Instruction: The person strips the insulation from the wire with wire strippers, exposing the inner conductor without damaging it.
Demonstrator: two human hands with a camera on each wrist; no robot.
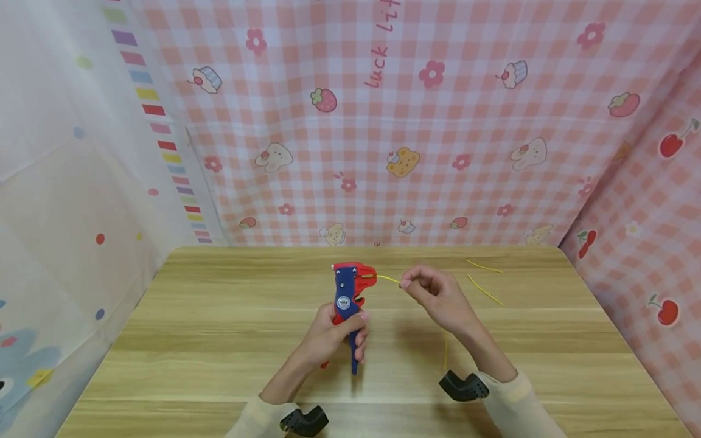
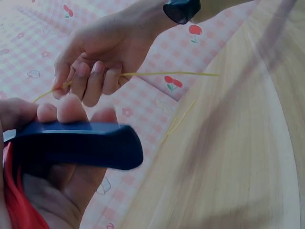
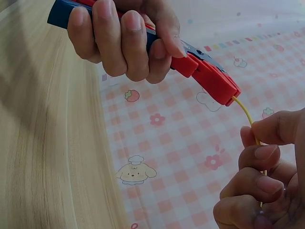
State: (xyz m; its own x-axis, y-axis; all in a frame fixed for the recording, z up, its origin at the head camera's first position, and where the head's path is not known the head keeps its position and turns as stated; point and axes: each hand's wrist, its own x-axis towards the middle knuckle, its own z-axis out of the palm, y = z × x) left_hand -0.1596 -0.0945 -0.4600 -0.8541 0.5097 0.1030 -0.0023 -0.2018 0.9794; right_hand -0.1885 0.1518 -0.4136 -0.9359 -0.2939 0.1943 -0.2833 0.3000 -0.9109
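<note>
My left hand [image 1: 323, 337] grips the handles of a red and blue wire stripper [image 1: 344, 286], with its red head turned to the right. Its fingers wrap the blue handle [image 2: 81, 140] in the left wrist view. A thin yellow wire [image 1: 388, 278] runs from the mouth of the red head [image 3: 217, 86] to my right hand [image 1: 443, 302]. Thumb and index finger of that hand pinch the wire a short way from the tool. Past the pinch, the wire [image 2: 171, 73] passes behind the curled fingers and its tail sticks out on the other side.
Two short yellow wires [image 1: 484, 289] lie on the wooden table [image 1: 219, 328] toward the back right. Pink checked cloth [image 1: 350, 134] hangs behind the table's far edge, and more cloth hangs at both sides. Each wrist wears a black device [image 1: 463, 386].
</note>
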